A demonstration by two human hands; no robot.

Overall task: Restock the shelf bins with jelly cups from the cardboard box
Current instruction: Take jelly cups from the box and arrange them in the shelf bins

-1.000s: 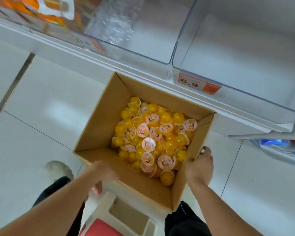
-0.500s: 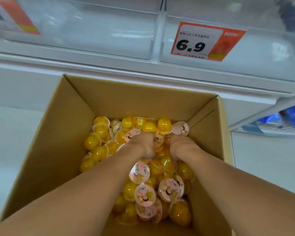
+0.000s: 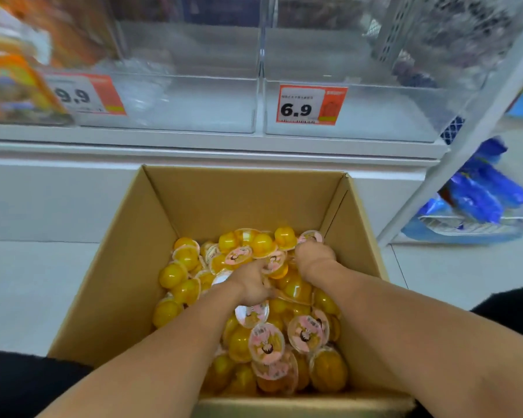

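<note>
Both hands stayed buried in the jelly cups (image 3: 267, 342): left hand (image 3: 254, 285) and right hand (image 3: 314, 255) curled, gripping cups inside the cardboard box (image 3: 109, 285).

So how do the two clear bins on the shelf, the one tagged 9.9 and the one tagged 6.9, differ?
The 9.9 bin stands left of the 6.9 bin. The 9.9 bin holds crumpled clear plastic at its left end; the 6.9 bin looks bare inside. The 9.9 bin's tag sits at its left corner beside orange packets; the 6.9 bin's tag also sits left. Both are transparent, on one shelf, without jelly cups.
</note>
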